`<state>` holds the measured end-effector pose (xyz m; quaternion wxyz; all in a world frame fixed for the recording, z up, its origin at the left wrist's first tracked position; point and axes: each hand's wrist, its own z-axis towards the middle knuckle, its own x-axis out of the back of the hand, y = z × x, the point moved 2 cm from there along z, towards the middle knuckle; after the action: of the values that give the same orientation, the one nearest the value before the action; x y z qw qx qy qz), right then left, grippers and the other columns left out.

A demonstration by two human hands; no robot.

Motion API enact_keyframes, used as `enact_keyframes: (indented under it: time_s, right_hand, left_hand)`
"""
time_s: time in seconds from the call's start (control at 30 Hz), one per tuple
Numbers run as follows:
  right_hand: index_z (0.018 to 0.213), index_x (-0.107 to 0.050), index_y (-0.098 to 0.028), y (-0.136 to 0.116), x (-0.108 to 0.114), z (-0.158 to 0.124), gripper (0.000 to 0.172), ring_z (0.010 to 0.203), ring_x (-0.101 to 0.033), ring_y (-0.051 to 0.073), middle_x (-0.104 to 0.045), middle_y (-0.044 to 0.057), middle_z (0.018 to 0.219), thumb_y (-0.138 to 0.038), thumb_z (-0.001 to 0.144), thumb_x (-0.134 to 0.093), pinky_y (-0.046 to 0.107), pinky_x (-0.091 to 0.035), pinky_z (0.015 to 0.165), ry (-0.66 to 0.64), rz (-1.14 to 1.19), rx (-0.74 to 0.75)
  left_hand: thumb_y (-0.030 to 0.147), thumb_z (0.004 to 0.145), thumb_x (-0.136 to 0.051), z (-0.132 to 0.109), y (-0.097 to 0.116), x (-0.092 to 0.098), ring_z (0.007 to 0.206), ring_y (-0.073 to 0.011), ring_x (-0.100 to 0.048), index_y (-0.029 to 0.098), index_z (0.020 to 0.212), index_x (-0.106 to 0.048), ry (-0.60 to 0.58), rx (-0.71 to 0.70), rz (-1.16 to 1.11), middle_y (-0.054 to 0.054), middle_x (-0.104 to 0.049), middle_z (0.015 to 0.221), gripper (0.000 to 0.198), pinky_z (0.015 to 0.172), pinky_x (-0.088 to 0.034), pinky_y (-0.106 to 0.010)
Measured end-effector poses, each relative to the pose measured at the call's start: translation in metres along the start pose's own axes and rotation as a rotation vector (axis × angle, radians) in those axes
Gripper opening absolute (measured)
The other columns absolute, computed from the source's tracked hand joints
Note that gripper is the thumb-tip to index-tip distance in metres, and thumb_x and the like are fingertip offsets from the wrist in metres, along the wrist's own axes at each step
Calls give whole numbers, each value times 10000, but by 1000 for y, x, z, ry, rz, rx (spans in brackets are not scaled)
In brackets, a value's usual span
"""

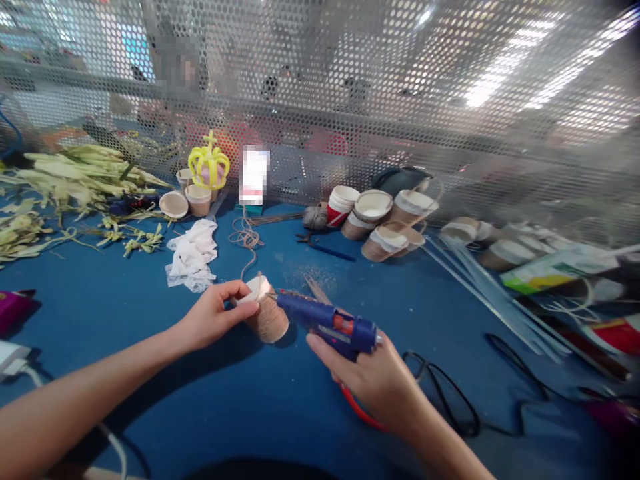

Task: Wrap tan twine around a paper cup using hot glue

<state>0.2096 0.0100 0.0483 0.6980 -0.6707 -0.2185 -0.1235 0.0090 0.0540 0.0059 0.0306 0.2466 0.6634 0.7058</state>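
My left hand (217, 312) grips the rim of a paper cup (270, 319) whose outside is wrapped in brown twine. The cup is tilted over the blue table. In my right hand (367, 373) is a blue hot glue gun (320, 319), its nozzle at the cup's rim. From the cup a strand of twine (245, 233) runs back to a loose tangle. Under the glue gun lie scissors with a red handle (357, 407), their blades partly showing. Whether glue is coming out is too small to tell.
Twine-wrapped cups (385, 241) stand at the back right by a grey yarn ball (315, 217). Clear glue sticks (495, 293) and a black cable (450, 393) lie right. Dried husks (80, 170), crumpled white tissue (193, 253) and a phone (254, 175) are left and behind. Perforated metal panel (320, 87) rises at the back.
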Motion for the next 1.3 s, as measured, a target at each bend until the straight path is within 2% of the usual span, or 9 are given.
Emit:
enact_keyframes:
  time_s: [0.17, 0.37, 0.67, 0.9, 1.07, 1.17, 1.3]
  right_hand:
    - [603, -574, -219, 1, -2, -1, 107, 442, -483, 136, -545, -14, 483, -291, 680, -592, 257, -404, 444, -3, -180, 55]
    - [656, -540, -208, 11, -7, -7, 142, 509, -508, 134, -576, -14, 565, -319, 743, -549, 241, -416, 502, 16, -271, 103]
    - [625, -453, -217, 12, -8, -9, 183, 480, -454, 107, -501, -35, 554, -275, 780, -532, 220, -394, 489, 19, -326, 214]
    - [611, -408, -222, 8, -11, -10, 217, 463, -402, 98, -453, -47, 534, -252, 792, -523, 211, -369, 465, -16, -333, 247]
    - [661, -475, -211, 12, -9, -9, 156, 498, -453, 110, -520, -26, 571, -279, 786, -537, 218, -399, 494, 15, -302, 210]
    - [698, -516, -199, 15, -7, -9, 128, 523, -484, 120, -547, -14, 590, -298, 769, -556, 223, -416, 508, 31, -287, 179]
    - [650, -490, -198, 14, -9, -11, 163, 495, -458, 103, -518, -28, 565, -279, 786, -529, 208, -410, 492, 15, -313, 186]
  left_hand:
    - [298, 781, -521, 0, 1, -1, 656, -128, -517, 131, 717, -563, -6, 8, -1, -12, -587, 683, 184, 648, -413, -254]
    - [292, 774, -535, -1, 0, 0, 660, -128, -509, 134, 729, -562, -8, -11, 9, -5, -575, 684, 167, 651, -414, -253]
    - [280, 746, -540, -2, 3, -1, 646, -121, -465, 137, 745, -531, -35, -40, 30, 5, -530, 692, 144, 636, -378, -244]
    - [271, 753, -518, -2, 4, -1, 640, -122, -445, 141, 743, -525, -28, -45, 69, 5, -511, 687, 131, 630, -373, -248]
    - [263, 754, -524, -2, 3, -2, 659, -130, -464, 143, 763, -536, -29, -56, 71, -2, -534, 705, 122, 647, -384, -256]
    - [266, 756, -527, -3, 3, -2, 693, -142, -492, 133, 819, -549, -38, -67, 55, -20, -559, 755, 148, 672, -398, -268]
    - [263, 759, -523, -3, 2, -1, 758, -160, -514, 128, 983, -548, -33, -88, 68, -56, -599, 889, 264, 717, -407, -290]
